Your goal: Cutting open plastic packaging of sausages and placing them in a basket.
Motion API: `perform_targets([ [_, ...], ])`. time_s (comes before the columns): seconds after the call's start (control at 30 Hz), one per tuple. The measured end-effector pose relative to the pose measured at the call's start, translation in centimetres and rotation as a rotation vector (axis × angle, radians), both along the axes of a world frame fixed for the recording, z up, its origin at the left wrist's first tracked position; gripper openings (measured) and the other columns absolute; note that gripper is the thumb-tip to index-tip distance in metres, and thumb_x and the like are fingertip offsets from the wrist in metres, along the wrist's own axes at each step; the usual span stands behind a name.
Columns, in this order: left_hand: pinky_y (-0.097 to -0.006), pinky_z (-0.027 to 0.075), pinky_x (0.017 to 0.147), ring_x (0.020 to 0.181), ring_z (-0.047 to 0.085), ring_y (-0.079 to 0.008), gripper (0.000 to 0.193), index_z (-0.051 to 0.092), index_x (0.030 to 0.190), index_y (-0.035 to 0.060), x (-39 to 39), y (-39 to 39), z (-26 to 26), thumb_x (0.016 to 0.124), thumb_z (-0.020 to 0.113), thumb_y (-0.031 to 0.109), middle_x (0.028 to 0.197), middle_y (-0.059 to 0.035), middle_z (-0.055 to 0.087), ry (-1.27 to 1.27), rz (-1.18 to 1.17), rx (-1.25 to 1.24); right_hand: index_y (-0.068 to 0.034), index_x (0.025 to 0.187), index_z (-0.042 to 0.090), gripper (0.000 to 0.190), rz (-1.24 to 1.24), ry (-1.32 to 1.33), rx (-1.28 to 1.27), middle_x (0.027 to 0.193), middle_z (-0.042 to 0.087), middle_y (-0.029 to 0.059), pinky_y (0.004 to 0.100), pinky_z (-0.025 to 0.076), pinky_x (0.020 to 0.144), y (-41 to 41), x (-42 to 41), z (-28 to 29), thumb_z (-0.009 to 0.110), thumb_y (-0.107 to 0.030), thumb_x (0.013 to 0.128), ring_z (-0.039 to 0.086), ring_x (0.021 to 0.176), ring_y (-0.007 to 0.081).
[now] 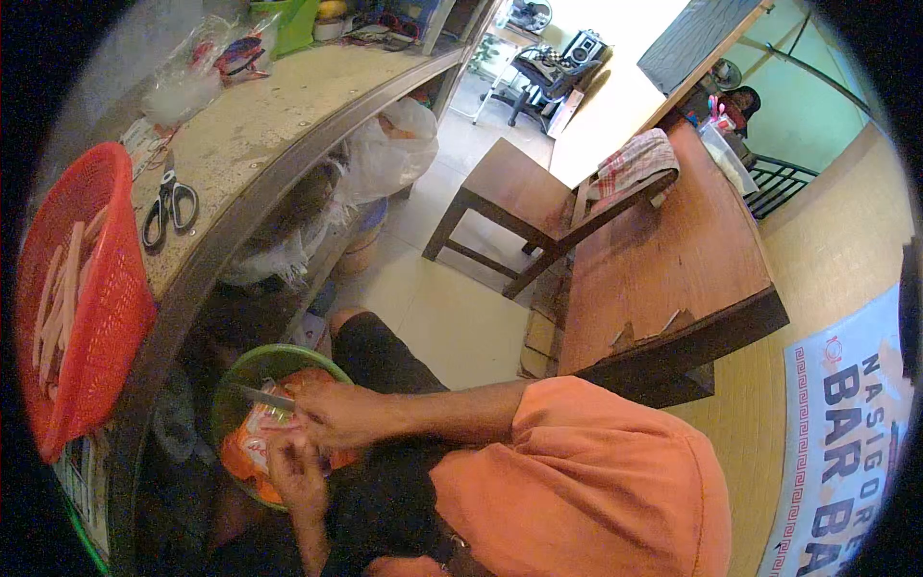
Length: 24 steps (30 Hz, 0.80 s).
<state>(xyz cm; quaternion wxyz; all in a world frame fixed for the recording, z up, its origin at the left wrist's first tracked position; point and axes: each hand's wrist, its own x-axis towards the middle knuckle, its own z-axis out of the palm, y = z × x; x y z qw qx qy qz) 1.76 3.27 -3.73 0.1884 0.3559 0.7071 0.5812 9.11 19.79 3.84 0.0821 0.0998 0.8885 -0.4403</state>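
Observation:
My right hand (333, 415) is closed around a knife, whose blade (268, 397) points left over a green basin (229, 386). Just below it, my left hand (301, 469) has its fingers bent on an orange and white plastic packet (254, 448) that bears red writing. The packet lies in the basin, partly covered by both hands. Near the blade, a clear wrapper with something pinkish inside shows between the hands; its details are blurred. The basin sits low, beside my dark-clothed legs (386, 353).
On the counter (288, 94) at left stand a red plastic basket (108, 346) of pale, sausage-like sticks (61, 310) and black-handled scissors (171, 209). White plastic bags (393, 151) bulge from the shelf below. A wooden chair (519, 180) adjoins a wooden table (670, 252). A person (739, 108) is at upper right.

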Motion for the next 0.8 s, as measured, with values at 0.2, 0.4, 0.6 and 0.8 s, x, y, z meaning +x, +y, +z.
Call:
perform_targets([
  [0.2, -0.037, 0.039, 0.088, 0.098, 0.051, -0.0294, 0.024, 0.056, 0.1, -0.0025, -0.3, 0.4, 0.8, 0.09, 0.052, 0.019, 0.098, -0.0153, 0.052, 0.108, 0.026, -0.122, -0.002, 0.119, 0.047, 0.035, -0.13, 0.455, -0.087, 0.108, 0.054, 0.0256, 0.0478, 0.043, 0.085, 0.0, 1.9, -1.3, 0.045, -0.02, 0.089, 0.054, 0.096, 0.0418],
  [0.4, -0.0354, 0.044, 0.085, 0.094, 0.055, -0.0241, 0.029, 0.058, 0.107, -0.0013, -2.1, -2.0, -0.5, 0.092, 0.051, 0.022, 0.105, -0.013, 0.057, -0.054, 0.232, -0.183, -0.013, 0.12, 0.046, 0.033, 0.101, 0.13, -0.061, 0.095, 0.061, 0.0205, 0.0477, 0.049, 0.072, 1.4, 2.4, -2.2, 0.048, -0.022, 0.089, 0.059, 0.084, 0.0403],
  [0.6, -0.0243, 0.048, 0.071, 0.081, 0.057, -0.0103, 0.024, 0.061, 0.107, 0.0021, -3.3, 0.1, -1.0, 0.09, 0.056, 0.018, 0.095, -0.0041, 0.064, -0.209, 0.288, 0.067, -0.004, 0.107, 0.063, 0.023, -0.038, 0.233, 0.031, 0.121, 0.056, 0.0175, 0.0361, 0.044, 0.091, 4.7, 4.3, 1.5, 0.056, -0.007, 0.086, 0.056, 0.108, 0.0263],
  [0.8, -0.031, 0.042, 0.09, 0.102, 0.056, -0.0195, 0.03, 0.06, 0.107, -0.003, -3.3, -1.5, -0.2, 0.087, 0.061, 0.019, 0.106, -0.0117, 0.061, -0.301, 0.276, 0.22, -0.004, 0.102, 0.066, 0.02, -0.022, 0.187, -0.025, 0.112, 0.06, 0.0201, 0.0361, 0.044, 0.091, 4.1, 2.6, 3.1, 0.06, -0.007, 0.083, 0.055, 0.111, 0.0301],
])
